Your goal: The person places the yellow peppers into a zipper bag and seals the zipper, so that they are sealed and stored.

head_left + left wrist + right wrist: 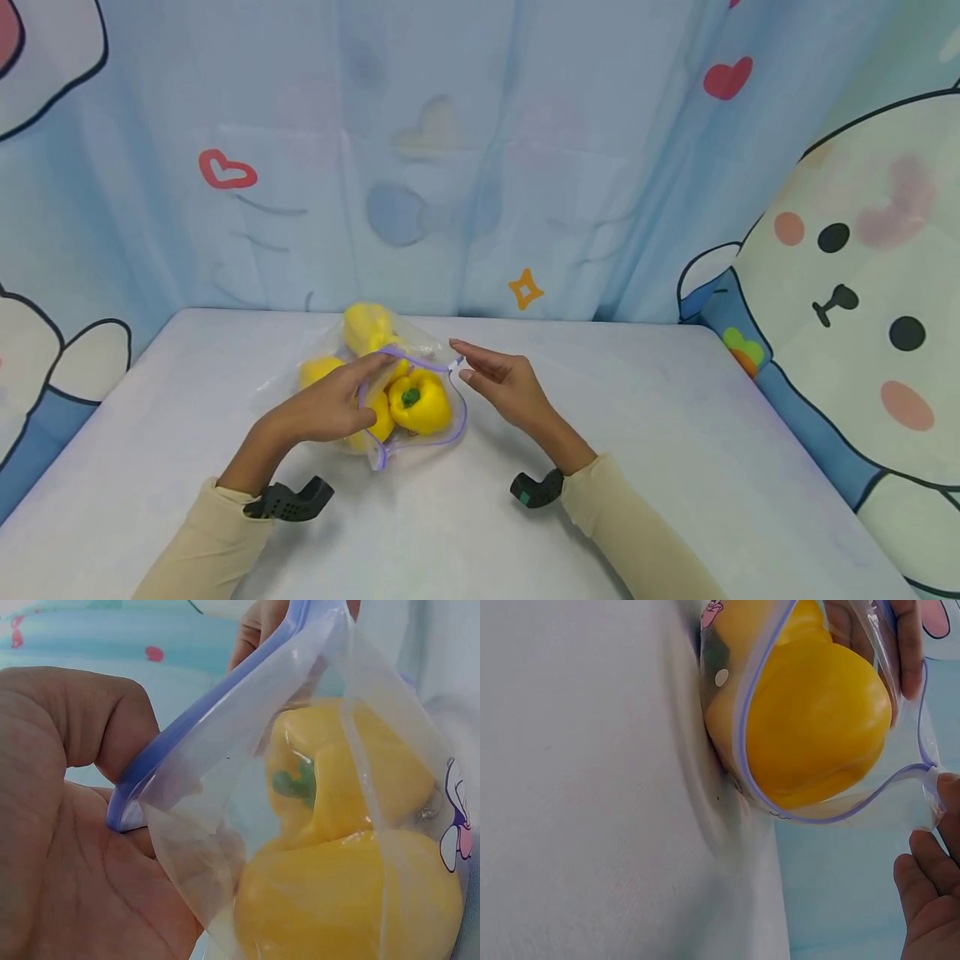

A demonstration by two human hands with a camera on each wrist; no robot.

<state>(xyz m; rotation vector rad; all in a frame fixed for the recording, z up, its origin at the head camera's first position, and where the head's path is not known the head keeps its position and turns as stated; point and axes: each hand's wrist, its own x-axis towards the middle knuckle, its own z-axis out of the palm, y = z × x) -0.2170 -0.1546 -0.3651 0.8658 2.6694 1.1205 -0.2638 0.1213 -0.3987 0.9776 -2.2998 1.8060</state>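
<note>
A clear zip bag (438,440) with a purple zip edge lies on the table, its mouth gaping toward me. Several yellow bell peppers (422,403) are inside, one at the mouth with its green stem showing. My left hand (322,407) holds the left side of the mouth; in the left wrist view its thumb bends over the purple zip edge (187,720), its other fingers partly behind the film. On the opposite side, my right hand (513,390) pinches the zip's upper right corner. That corner meets the fingertips (949,791) in the right wrist view.
The white table (660,433) extends around the bag on all sides. A blue cartoon-printed curtain (465,167) hangs behind its far edge and along both sides. Black wrist cameras (292,500) sit on both wrists, below the beige sleeves' cuffs.
</note>
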